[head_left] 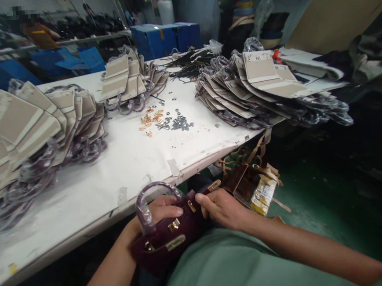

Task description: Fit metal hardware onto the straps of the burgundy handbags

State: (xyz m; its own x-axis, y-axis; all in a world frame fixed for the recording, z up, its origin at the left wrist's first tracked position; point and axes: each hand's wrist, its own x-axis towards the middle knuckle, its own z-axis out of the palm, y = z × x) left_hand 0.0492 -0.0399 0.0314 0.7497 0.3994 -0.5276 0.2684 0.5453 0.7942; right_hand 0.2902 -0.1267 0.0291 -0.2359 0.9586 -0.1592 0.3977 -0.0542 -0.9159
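Note:
A dark purple handbag panel (163,251) with gold metal fittings lies across my lap, against the table edge. Its arched handle (143,199) is wrapped in clear plastic. My left hand (165,210) reaches through the handle and is closed on the panel's upper part, thumb on the front. My right hand (220,207) pinches the panel's right edge, thumb beside a gold fitting (191,206). Near its fingers a gold-tipped strap end (214,185) sticks out. A gold turn-lock (173,225) and a gold plate (175,243) show on the front. The fingers behind the panel are hidden.
On the white table (139,153) lie small gold fittings (151,118) and dark metal plates (179,123). Stacked bag panels stand at left (26,116), back (123,80) and right (261,75). Below the table's edge is a box of scraps (243,180). Blue boxes (156,40) stand behind.

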